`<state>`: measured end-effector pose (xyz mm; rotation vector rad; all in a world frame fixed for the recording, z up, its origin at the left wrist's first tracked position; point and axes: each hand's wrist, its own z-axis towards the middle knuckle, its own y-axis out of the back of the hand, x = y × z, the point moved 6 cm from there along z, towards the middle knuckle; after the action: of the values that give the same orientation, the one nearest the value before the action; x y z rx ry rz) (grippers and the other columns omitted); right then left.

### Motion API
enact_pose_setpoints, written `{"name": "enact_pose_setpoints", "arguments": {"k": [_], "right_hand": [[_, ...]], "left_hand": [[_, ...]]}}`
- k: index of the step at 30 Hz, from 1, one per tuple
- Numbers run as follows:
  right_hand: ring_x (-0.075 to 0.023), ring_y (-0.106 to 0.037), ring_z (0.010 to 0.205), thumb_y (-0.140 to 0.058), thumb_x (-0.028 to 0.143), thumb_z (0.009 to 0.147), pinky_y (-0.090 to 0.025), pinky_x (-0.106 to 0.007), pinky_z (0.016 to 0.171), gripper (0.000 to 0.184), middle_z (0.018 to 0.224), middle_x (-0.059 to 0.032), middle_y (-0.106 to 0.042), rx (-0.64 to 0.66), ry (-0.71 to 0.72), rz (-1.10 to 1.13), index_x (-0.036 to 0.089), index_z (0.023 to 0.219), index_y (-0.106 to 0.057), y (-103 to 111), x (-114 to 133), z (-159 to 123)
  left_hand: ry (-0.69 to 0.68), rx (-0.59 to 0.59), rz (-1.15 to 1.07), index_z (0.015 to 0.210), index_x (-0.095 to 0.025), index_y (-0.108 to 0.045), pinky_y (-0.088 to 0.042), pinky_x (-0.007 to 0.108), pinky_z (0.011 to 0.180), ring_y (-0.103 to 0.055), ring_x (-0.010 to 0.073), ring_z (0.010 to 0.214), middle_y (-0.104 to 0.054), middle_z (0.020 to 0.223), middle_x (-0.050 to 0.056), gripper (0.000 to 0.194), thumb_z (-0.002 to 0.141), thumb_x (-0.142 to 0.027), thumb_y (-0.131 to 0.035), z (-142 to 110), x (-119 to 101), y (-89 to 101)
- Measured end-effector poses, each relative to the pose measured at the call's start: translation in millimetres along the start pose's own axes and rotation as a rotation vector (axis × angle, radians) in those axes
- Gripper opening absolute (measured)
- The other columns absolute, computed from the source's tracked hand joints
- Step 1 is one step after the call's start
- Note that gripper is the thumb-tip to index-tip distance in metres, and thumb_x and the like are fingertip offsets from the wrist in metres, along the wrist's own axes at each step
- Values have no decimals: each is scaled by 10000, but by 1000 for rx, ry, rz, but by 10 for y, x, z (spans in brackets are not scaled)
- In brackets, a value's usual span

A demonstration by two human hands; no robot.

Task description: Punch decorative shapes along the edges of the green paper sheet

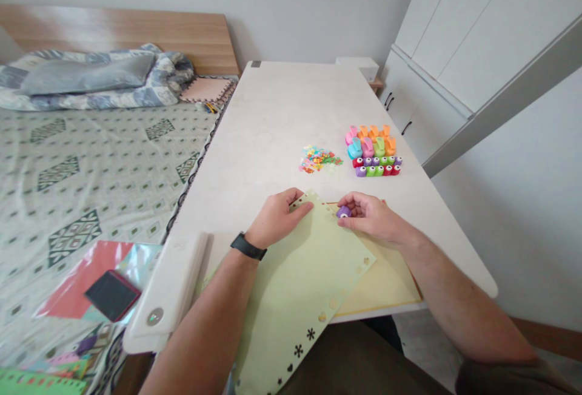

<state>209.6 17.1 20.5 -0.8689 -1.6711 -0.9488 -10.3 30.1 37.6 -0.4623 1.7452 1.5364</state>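
Note:
My left hand [285,216] pinches the far corner of a pale green sheet of paper [295,280], thumb on top. Small shapes such as snowflakes, hearts and stars are cut through along the sheet's edges. In my right hand [370,216] is a small purple craft punch [344,212], held between thumb and fingers at the sheet's upper right edge. Whether the paper sits inside the punch's slot, I cannot tell. Beneath the green sheet lies a yellow sheet [386,280]. Beyond my hands, a pile of colourful paper cutouts [321,159] lies on the white table [282,104].
Rows of colourful craft punches [373,151] stand right of the cutouts. A long white device [170,286] lies along the table's left edge. On the bed [113,164] are a dark phone-like object [113,295] and coloured paper in plastic [86,280]. White cabinets [454,25] stand at right.

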Motion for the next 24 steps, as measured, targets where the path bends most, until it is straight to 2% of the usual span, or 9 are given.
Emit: {"name": "enact_pose_setpoints", "arguments": {"k": [24], "right_hand": [[-158, -628, 827, -809, 362, 745, -529, -324, 774, 410, 945, -49, -680, 3, 2, -48, 184, 1057, -611, -5, 20, -6]], "left_hand": [[-20, 4, -11, 888, -190, -631, -325, 237, 549, -502, 136, 637, -614, 721, -7, 330, 920, -496, -514, 1, 4, -13]]}}
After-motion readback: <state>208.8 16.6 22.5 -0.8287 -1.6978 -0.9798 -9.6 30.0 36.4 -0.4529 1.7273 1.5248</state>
